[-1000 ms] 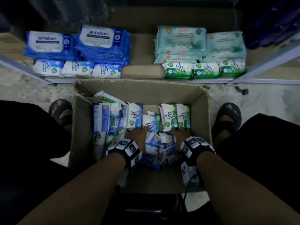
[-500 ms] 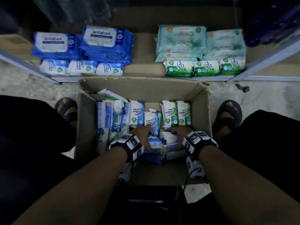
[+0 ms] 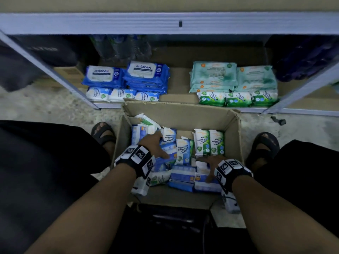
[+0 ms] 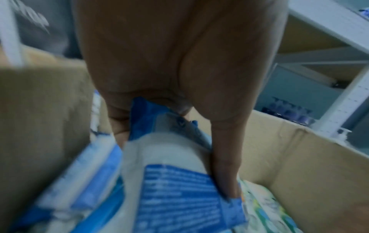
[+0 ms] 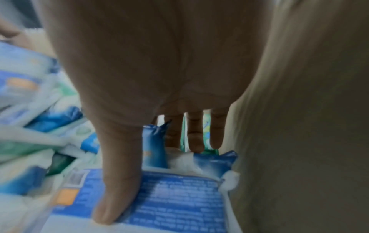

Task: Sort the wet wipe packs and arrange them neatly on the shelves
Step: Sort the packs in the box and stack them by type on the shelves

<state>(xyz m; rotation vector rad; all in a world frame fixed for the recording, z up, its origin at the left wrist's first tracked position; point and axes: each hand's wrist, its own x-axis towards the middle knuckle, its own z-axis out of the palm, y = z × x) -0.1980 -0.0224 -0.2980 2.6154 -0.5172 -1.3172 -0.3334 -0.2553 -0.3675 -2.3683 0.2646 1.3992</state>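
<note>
An open cardboard box (image 3: 179, 114) on the floor holds several small wipe packs, blue-and-white ones and two upright green pine packs (image 3: 209, 142). My left hand (image 3: 156, 143) is inside the box at its left. It grips a blue-and-white pack (image 4: 179, 197), thumb along one side, fingers curled over the far end. My right hand (image 3: 209, 169) is at the box's near right on another blue-and-white pack (image 5: 179, 197). Its thumb presses the label and its fingers reach down past the far edge. The bottom shelf holds blue antabax packs (image 3: 145, 74), teal packs (image 3: 214, 74), a white-blue row (image 3: 121, 94) and a green row (image 3: 238, 99).
A grey shelf rail (image 3: 165, 22) runs overhead, with slanted uprights at both sides. Bottles (image 3: 119, 46) stand deep on the shelf. My sandalled feet (image 3: 102, 132) (image 3: 264, 145) flank the box. A small dark part (image 3: 278, 121) lies on the floor. A cardboard gap separates the blue and green groups.
My left hand has moved up and left in the box with a blue-and-white pack. The right hand has shifted toward the near right corner. My head has tilted up.
</note>
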